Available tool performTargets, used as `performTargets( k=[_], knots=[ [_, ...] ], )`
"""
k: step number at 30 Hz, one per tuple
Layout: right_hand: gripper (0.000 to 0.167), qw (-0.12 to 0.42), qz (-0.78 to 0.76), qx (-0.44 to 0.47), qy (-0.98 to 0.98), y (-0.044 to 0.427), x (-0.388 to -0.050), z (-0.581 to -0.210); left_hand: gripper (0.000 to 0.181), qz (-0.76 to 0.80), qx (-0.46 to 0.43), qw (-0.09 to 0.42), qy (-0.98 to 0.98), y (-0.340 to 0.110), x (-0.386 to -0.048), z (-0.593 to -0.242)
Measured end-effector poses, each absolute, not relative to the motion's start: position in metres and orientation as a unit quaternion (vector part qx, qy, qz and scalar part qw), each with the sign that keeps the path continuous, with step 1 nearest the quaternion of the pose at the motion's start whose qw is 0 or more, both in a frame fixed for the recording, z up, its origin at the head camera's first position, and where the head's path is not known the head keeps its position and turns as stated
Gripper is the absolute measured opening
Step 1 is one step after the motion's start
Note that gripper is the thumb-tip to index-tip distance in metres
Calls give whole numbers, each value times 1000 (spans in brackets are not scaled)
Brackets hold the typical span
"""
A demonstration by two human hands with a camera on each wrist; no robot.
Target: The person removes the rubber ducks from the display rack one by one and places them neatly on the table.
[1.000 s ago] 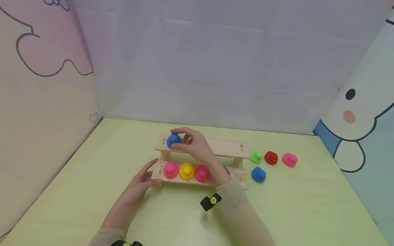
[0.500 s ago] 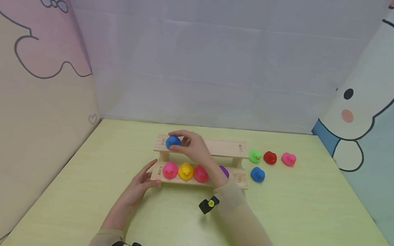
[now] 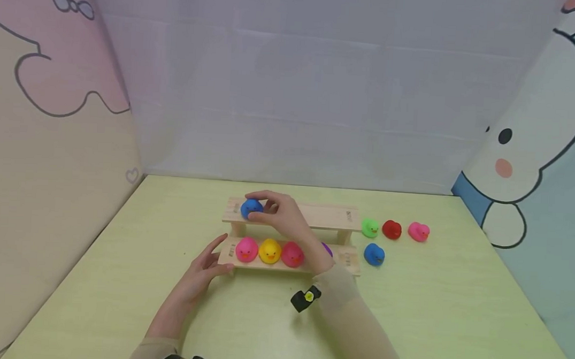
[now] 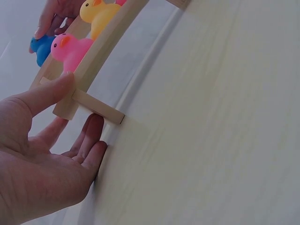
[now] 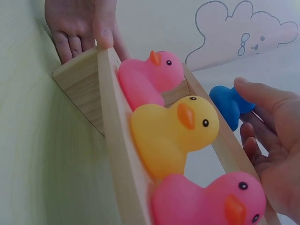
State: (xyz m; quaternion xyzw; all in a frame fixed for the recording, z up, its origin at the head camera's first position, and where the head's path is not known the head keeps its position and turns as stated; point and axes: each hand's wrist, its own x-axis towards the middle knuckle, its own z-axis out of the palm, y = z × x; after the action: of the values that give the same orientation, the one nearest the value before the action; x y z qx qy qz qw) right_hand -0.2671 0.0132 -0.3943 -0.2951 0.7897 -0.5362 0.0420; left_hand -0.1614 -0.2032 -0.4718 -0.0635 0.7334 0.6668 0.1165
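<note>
A two-tier wooden rack [image 3: 326,216] stands on the table. My right hand [image 3: 286,217] pinches a blue duck [image 3: 251,209] between thumb and fingers at the left end of the upper tier; the right wrist view shows this blue duck [image 5: 229,105] beside the hand [image 5: 281,136]. On the lower tier sit a pink duck [image 3: 247,249], a yellow duck [image 3: 270,251], a darker pink duck [image 3: 292,254] and a purple one [image 3: 328,249], partly behind my right wrist. My left hand [image 3: 200,272] grips the lower tier's left end, thumb on the front edge [image 4: 42,159].
Right of the rack on the table [image 3: 436,314] are a green duck [image 3: 370,227], a red duck [image 3: 392,229], a pink duck [image 3: 418,232] and, nearer, another blue duck [image 3: 374,254]. A pale curtain [image 3: 296,94] hangs behind, with patterned panels at both sides.
The head view has shifted slightly. Both hands keep nearly the same places, my right hand still pinching the blue duck on the upper tier and my left still at the rack's end.
</note>
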Motion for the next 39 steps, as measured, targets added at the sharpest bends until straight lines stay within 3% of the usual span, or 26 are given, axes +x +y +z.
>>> performTargets(
  k=[31, 39],
  knots=[
    [40, 96, -564, -264, 777, 20, -274, -387, 75, 661, -50, 123, 738, -208, -165, -473],
    [39, 62, -563, -262, 781, 44, -279, -373, 76, 666, -46, 122, 735, -208, -165, -475]
  ],
)
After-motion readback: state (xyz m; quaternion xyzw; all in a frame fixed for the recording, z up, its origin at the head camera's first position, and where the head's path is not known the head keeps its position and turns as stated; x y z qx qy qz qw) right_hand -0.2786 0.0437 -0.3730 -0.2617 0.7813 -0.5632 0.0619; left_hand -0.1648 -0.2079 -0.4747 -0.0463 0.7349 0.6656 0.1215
